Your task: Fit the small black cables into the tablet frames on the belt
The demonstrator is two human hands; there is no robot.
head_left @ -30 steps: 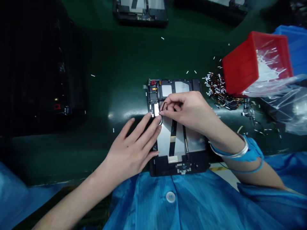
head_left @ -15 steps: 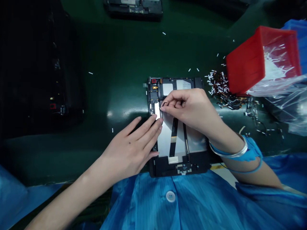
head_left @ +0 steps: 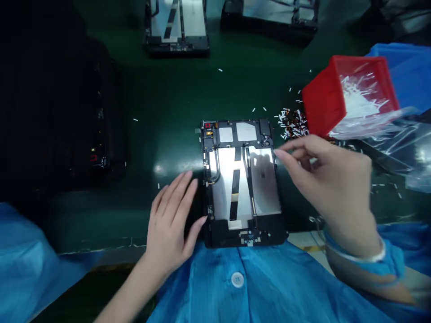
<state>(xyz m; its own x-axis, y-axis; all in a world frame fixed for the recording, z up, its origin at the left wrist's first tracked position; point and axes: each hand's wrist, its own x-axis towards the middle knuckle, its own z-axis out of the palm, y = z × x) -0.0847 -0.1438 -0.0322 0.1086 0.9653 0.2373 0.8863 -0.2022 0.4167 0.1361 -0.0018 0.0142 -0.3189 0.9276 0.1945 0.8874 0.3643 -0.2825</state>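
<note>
An opened tablet (head_left: pixel 266 184) lies in front of me with its inner side up, showing silvery plates and dark flat cables. A thin black cable (head_left: pixel 217 166) curves along its upper left part. My left hand (head_left: pixel 171 220) rests beside the tablet's left edge, fingers stretched out, the thumb tip at the edge. Just past the right edge is my right hand (head_left: pixel 319 175), its thumb and forefinger close together at the tips and the other fingers curled. Whether anything small sits between those fingertips I cannot make out.
On the right, a red bin (head_left: pixel 323 98) holds a plastic bag of white strips, with a blue bin (head_left: pixel 407 80) behind. Small cables with white ends (head_left: pixel 292 123) lie beside it. Other opened tablets (head_left: pixel 178 47) stand at the back; dark devices (head_left: pixel 107 112) are at left.
My right hand has left the thin cable and moved right, off the tablet. My left hand has drawn back to the left edge. The view has shifted, showing more of the back.
</note>
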